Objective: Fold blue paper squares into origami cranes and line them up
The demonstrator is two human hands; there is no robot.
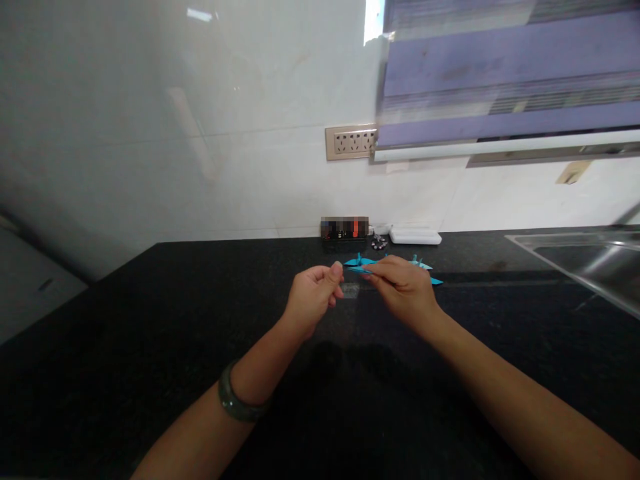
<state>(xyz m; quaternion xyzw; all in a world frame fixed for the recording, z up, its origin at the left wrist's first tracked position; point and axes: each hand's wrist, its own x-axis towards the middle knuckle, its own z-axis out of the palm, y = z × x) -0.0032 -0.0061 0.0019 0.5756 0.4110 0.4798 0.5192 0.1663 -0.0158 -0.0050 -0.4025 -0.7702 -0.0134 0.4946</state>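
Note:
Between my hands is a narrow folded piece of blue origami paper [358, 269], held roughly level above the counter. My right hand [407, 290] pinches its right part between thumb and fingers. My left hand [314, 293] is closed in a pinch at the paper's left tip, where the fingertips cover the very end. Just behind the paper rests a blue paper crane [359, 260]. A paler blue paper crane [421, 263] stands behind my right hand, mostly hidden. Another blue paper point [437, 281] sticks out to the right of that hand.
The black countertop [150, 333] runs to a tiled wall. Against the wall are a dark box [345, 230], a small beaded item [379, 243] and a white power strip or similar block [415, 235]. A steel sink [530, 241] lies at right. A purple blind [475, 73] hangs above.

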